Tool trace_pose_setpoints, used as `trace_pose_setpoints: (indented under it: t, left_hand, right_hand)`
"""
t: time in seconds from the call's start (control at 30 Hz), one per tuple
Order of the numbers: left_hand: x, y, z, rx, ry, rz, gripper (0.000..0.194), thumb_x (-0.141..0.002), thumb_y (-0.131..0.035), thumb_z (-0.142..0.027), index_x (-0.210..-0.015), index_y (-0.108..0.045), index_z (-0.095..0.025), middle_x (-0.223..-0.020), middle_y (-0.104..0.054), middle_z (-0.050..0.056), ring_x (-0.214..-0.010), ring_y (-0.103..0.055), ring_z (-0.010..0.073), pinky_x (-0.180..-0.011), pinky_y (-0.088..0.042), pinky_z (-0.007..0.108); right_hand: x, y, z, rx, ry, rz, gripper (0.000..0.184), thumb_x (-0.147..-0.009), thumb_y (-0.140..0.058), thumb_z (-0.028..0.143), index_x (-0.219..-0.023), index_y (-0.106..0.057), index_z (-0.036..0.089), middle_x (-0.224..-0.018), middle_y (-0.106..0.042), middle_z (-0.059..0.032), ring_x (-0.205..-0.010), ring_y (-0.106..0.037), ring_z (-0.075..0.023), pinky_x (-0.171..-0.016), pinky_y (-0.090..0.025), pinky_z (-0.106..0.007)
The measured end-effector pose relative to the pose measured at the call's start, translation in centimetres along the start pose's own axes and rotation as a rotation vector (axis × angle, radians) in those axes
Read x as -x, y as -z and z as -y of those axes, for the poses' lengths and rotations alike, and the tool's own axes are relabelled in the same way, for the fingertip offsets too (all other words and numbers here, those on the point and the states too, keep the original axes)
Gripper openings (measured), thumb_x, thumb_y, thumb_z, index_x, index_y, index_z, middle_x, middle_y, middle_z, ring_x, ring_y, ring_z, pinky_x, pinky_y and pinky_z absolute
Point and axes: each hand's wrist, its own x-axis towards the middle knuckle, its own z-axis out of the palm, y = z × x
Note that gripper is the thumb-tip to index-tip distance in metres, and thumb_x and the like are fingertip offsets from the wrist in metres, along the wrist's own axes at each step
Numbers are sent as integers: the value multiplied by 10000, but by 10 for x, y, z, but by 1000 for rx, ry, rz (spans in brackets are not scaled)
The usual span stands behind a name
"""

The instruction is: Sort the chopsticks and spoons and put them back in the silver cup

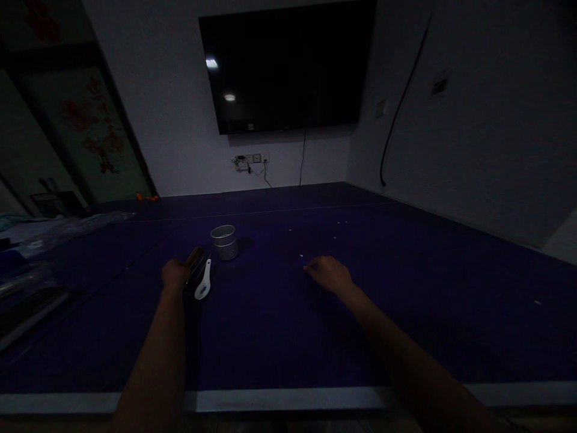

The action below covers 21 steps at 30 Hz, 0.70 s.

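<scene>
In the head view, the room is dim and a purple table (270, 337) with a pale front edge fills the lower half of the frame. Left of centre, the person's left hand (175, 273) is closed around a brown, stick-like bundle (194, 257), which slants up toward the right; the light is too low to make out its separate pieces. Just right of that hand lies a white spoon (204, 281), its bowl toward the bottom of the frame, with a small dark mark in the bowl too small to make out. Near the spoon's handle, slightly higher in the frame, a metal cup (225, 243) stands upright.

Right of centre, the right hand (330, 273) is low over the table with its fingertips drawn together; whether they pinch anything cannot be told. A tiny white bit (301, 255) lies just beyond them, and others are scattered farther to the right.

At the upper left, a door panel (76, 129) bears red markings resembling written characters, too dim to read. A dark television (293, 66) hangs at the top centre, reflecting two lights.
</scene>
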Motion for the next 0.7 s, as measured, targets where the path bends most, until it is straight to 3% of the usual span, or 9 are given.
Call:
trace_pose_setpoints:
  t: [0.23,0.7]
  left_hand:
    - [5,2,-1,-8,7,23,327,-813,-557,-361,-939,-713,-102,-972,-722,203,-887,-695,316,-674,-535,328]
    - [1,2,-4,-49,0,53,295,-779,-596,-246,-1018,-682,-96,-1023,-709,215,-965,-685,315,-719,-532,307]
  right_hand:
    - [-1,-2,-1,3,1,-3,309,-914,-515,440,-1018,-738,253,-1049,-733,-75,-1018,-668,-242,-783,-494,-293]
    - [-1,-2,-1,-6,7,-2,325,-917,-503,441,-1033,-736,246,-1044,-734,-78,-1008,-668,-239,-781,-494,-294]
